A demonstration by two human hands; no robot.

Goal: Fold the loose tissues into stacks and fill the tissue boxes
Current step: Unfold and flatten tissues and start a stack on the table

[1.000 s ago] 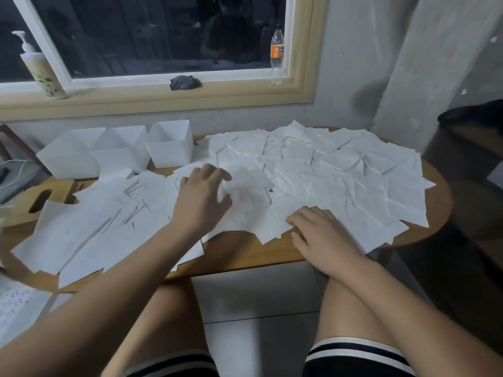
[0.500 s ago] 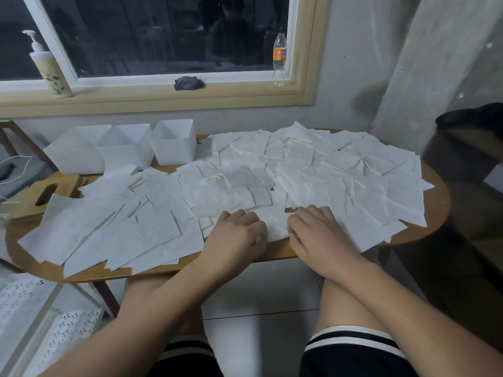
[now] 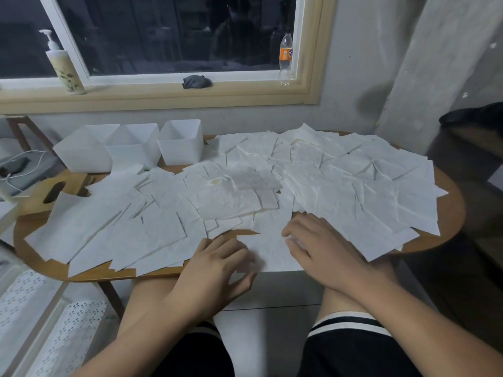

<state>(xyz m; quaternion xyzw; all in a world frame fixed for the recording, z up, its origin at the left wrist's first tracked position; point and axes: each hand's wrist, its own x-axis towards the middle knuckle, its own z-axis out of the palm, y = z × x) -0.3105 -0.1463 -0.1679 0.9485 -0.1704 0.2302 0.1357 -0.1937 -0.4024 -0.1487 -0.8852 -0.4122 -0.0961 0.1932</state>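
One tissue (image 3: 272,254) is laid at the near edge of the table (image 3: 450,216), and its near side sticks out a little past the rim. It sits right between the two hands. The left hand (image 3: 217,268) is at its left side and the right hand (image 3: 326,254) is at its right side, so both are just as near.

The right fingers (image 3: 296,235) are laid nearly flat on the sheet, and nothing is gripped. The left fingers (image 3: 239,257) are loosely bent at the sheet's edge, but they are blurred, so it cannot be told whether the edge is pinched.

A fold is likely meant to be made across, from one hand's side to the other. The other tissues (image 3: 353,191) are spread behind, and the boxes (image 3: 179,148) are well apart at the far left.
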